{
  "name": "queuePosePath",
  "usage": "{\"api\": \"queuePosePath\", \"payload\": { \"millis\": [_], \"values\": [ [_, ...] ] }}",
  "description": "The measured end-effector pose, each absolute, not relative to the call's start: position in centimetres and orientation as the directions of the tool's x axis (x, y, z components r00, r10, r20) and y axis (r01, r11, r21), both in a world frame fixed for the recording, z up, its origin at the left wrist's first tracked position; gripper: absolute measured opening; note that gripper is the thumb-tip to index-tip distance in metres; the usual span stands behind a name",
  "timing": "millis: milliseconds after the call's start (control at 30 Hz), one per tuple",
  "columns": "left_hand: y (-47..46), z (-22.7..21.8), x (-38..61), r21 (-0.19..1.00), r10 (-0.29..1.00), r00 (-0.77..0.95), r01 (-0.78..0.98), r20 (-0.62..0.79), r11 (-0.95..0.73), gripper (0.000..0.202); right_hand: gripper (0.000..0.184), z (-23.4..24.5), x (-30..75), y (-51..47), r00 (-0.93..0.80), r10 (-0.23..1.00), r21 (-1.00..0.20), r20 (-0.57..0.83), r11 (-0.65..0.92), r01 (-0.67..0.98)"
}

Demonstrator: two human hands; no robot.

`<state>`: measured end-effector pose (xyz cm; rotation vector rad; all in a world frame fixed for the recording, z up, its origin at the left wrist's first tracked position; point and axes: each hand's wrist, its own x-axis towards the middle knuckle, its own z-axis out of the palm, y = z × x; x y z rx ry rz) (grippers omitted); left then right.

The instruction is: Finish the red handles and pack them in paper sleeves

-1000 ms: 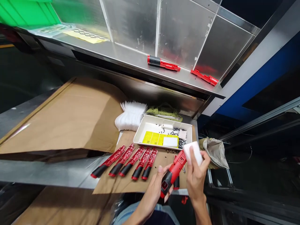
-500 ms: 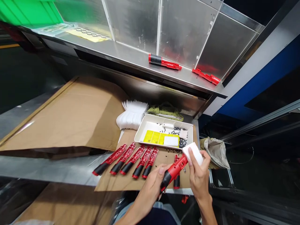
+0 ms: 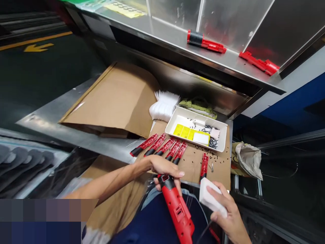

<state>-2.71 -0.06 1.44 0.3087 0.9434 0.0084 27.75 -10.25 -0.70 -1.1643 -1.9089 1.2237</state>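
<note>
My left hand [image 3: 166,167] is wrapped around the dark end of a red and black power-tool housing [image 3: 177,211], whose red end points down over my lap. In my right hand [image 3: 227,208] is a white sponge-like block [image 3: 207,196], gripped between thumb and fingers and apart from the housing. Beyond the block lies a red housing half [image 3: 204,162] on the cardboard, partly hidden. Several more red and black housing halves [image 3: 166,146] lie in a row past my left hand.
A white tray [image 3: 170,127] holds small black screws, yellow labels and white pads. Behind it are a stack of white sheets [image 3: 165,105] and a green patterned pouch [image 3: 198,105]. A large cardboard box [image 3: 109,101] stands left. Two red pieces [image 3: 259,63] lie on the metal shelf. A bag [image 3: 247,159] hangs right.
The housing has swung down toward my lap, its red end now pointing at me. The white block has come off its tip and moved lower. The view has shifted left and down.
</note>
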Motion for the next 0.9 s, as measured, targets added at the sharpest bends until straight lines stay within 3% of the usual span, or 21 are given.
{"api": "queuePosePath", "payload": {
  "millis": [67,167,333,467,733,900],
  "values": [
    [0.1,1.0,-2.2,0.151,0.074,0.572,0.088,-0.817,0.985,0.057,0.045,-0.7,27.0,-11.5,-0.527,0.85,-0.944,0.02,0.189,0.27],
    [0.0,0.6,-1.3,0.08,0.02,0.575,0.079,-0.818,0.994,0.054,0.04,-0.8,26.0,-12.0,-0.618,0.784,-0.969,0.054,0.191,0.158],
    [0.0,0.4,-0.9,0.267,-0.113,0.703,0.406,-0.702,0.874,0.05,0.034,-1.1,24.9,-11.4,-0.65,0.755,-0.972,0.079,0.202,0.117],
    [-0.1,0.0,-1.0,0.368,-0.141,0.736,0.483,-0.663,0.795,0.046,0.037,-0.6,24.1,-11.2,-0.649,0.747,-0.951,0.145,0.287,0.117],
    [-0.4,0.2,-0.8,0.27,-0.215,0.724,0.49,-0.655,0.829,0.051,0.03,0.7,23.3,-11.3,-0.667,0.708,-0.874,0.235,0.454,0.174],
    [-0.7,0.2,-1.1,0.047,-0.076,0.539,0.212,-0.839,0.976,0.069,0.03,1.0,23.4,-12.2,-0.662,0.728,-0.895,0.18,0.4,0.196]
  ]
}}
